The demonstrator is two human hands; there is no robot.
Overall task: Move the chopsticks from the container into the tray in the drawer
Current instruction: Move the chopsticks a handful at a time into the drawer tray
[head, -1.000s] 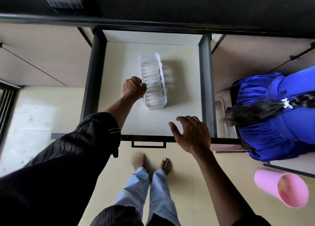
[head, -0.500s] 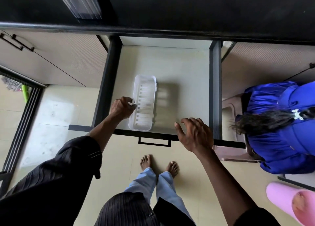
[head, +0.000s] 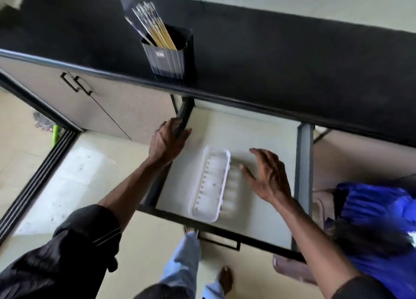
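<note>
A bundle of chopsticks (head: pixel 153 26) stands in a dark ribbed container (head: pixel 167 60) on the black countertop (head: pixel 270 51), near its front edge. Below it the drawer (head: pixel 304 163) is pulled out, and a white slotted tray (head: pixel 210 186) lies inside it, lengthwise and empty. My left hand (head: pixel 167 142) hovers over the drawer's left rail with fingers spread, holding nothing. My right hand (head: pixel 266 174) is open just right of the tray, apart from it.
A person in blue clothing (head: pixel 378 226) crouches at the right by a pinkish stool (head: pixel 292 269). Cabinet doors with a black handle (head: pixel 76 84) lie to the left. My bare feet (head: pixel 225 278) stand below the drawer front.
My left hand let go of the tray and rose to the drawer's left rail. My right hand moved forward beside the tray. The view tilted up, bringing the container and chopsticks into sight.
</note>
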